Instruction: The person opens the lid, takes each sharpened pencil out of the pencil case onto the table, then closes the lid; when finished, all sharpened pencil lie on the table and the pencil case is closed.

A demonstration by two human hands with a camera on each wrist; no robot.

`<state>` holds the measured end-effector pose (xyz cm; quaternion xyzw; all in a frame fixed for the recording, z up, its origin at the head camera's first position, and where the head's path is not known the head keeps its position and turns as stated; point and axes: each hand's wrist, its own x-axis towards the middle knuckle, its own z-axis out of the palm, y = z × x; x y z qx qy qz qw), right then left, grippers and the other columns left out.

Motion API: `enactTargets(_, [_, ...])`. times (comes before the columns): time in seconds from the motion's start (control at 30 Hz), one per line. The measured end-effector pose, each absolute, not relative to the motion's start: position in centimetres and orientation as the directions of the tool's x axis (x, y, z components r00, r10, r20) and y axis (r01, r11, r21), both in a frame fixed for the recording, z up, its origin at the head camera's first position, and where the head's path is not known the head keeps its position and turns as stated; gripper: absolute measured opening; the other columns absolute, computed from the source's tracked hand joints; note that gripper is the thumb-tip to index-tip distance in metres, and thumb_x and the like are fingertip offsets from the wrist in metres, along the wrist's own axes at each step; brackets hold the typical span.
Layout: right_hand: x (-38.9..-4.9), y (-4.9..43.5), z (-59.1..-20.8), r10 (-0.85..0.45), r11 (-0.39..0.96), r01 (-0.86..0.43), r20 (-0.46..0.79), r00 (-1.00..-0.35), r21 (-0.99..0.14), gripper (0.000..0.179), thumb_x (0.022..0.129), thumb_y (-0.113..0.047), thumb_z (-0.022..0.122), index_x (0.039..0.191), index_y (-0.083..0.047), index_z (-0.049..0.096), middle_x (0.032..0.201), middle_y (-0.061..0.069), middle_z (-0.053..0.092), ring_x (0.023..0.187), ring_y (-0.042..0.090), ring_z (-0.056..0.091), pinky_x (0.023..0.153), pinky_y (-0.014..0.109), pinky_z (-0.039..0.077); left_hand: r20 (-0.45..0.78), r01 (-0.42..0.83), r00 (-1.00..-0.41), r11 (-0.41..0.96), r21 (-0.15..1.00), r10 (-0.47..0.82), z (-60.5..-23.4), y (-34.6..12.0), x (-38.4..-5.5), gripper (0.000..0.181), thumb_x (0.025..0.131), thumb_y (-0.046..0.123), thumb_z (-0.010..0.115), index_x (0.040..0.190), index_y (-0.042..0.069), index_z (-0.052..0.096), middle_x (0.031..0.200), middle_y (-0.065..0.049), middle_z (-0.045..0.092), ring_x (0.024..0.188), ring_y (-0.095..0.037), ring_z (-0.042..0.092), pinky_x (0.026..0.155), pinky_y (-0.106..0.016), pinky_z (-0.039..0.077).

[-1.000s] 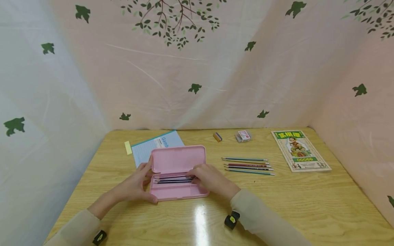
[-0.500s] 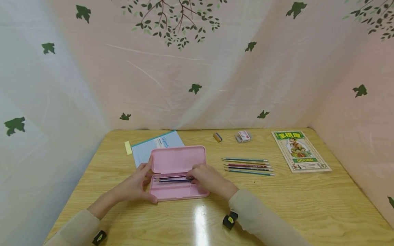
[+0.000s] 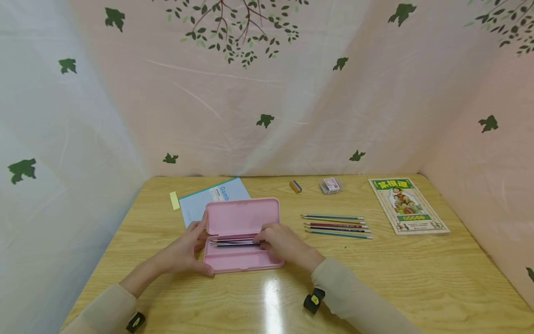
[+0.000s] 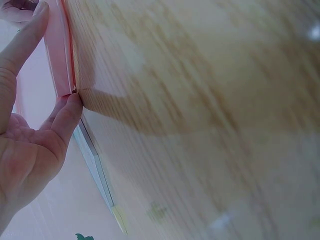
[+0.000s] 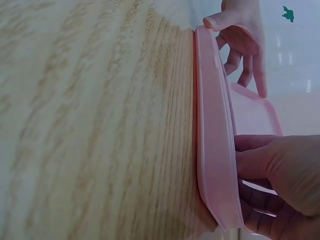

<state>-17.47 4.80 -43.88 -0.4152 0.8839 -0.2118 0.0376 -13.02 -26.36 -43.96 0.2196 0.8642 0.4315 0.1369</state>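
An open pink pencil case (image 3: 244,263) lies on the table with its lid (image 3: 243,217) tilted back. My left hand (image 3: 182,250) holds the case by its left end, thumb at the front corner and index finger up against the lid. Several dark pencils (image 3: 235,242) lie in the rear compartment, tips to the left. The fingers of my right hand (image 3: 283,243) reach into the right part of the case and pinch the pencils near their right ends, which are hidden. In the right wrist view, those fingertips disappear behind the case's front wall (image 5: 216,110).
Several more pencils (image 3: 337,225) lie in a row to the right. Behind are a notebook (image 3: 196,204) partly under the lid, a yellow sticky note (image 3: 174,201), a small orange-and-blue block (image 3: 295,186), a small clear pack (image 3: 331,185) and an illustrated booklet (image 3: 406,204).
The pencils in the case have shifted slightly under my right hand's fingers and their tips lie closer together. The right hand has moved only a little; the left hand keeps its place.
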Motion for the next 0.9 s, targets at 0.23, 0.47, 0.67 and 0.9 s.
enactTargets(0.23, [-17.5, 5.3, -43.2, -0.741, 0.572, -0.702, 0.099, -0.664, -0.425, 0.021, 0.094, -0.006, 0.073, 0.113, -0.013, 0.079, 0.098, -0.003, 0.069, 0.089, 0.007, 0.063, 0.083, 0.024, 0.057, -0.056, 0.25, -0.869, 0.533, 0.808, 0.492, -43.9, -26.2, -13.0, 0.143, 0.069, 0.033, 0.096, 0.163, 0.02, -0.011, 0.142, -0.019, 0.031, 0.129, -0.037, 0.05, 0.11, -0.049, 0.04])
enactTargets(0.47, [-17.5, 7.4, -41.1, -0.74, 0.525, -0.723, 0.179, -0.649, -0.45, 0.021, 0.092, -0.006, 0.075, 0.112, -0.01, 0.078, 0.103, -0.001, 0.07, 0.093, 0.01, 0.064, 0.079, 0.023, 0.056, -0.057, 0.251, -0.872, 0.543, 0.801, 0.487, -43.9, -26.3, -13.0, 0.144, 0.068, 0.034, 0.096, 0.162, 0.019, -0.012, 0.144, -0.019, 0.03, 0.129, -0.036, 0.051, 0.11, -0.049, 0.041])
enactTargets(0.67, [-17.2, 10.4, -38.9, -0.742, 0.456, -0.734, 0.239, -0.626, -0.504, 0.02, 0.091, -0.003, 0.075, 0.11, -0.009, 0.078, 0.103, 0.0, 0.071, 0.089, 0.009, 0.064, 0.073, 0.023, 0.057, -0.058, 0.256, -0.875, 0.56, 0.788, 0.481, -44.1, -26.4, -13.0, 0.144, 0.068, 0.036, 0.096, 0.162, 0.018, -0.012, 0.146, -0.019, 0.029, 0.128, -0.034, 0.051, 0.109, -0.047, 0.042])
enactTargets(0.9, [-17.5, 14.6, -37.8, -0.679, 0.508, -0.656, 0.208, -0.704, -0.559, 0.019, 0.092, -0.005, 0.075, 0.108, -0.013, 0.079, 0.096, -0.006, 0.069, 0.077, 0.005, 0.058, 0.064, 0.023, 0.055, -0.054, 0.262, -0.874, 0.561, 0.785, 0.484, -43.9, -26.2, -12.9, 0.143, 0.07, 0.035, 0.095, 0.162, 0.016, -0.012, 0.146, -0.02, 0.029, 0.128, -0.034, 0.052, 0.109, -0.048, 0.042])
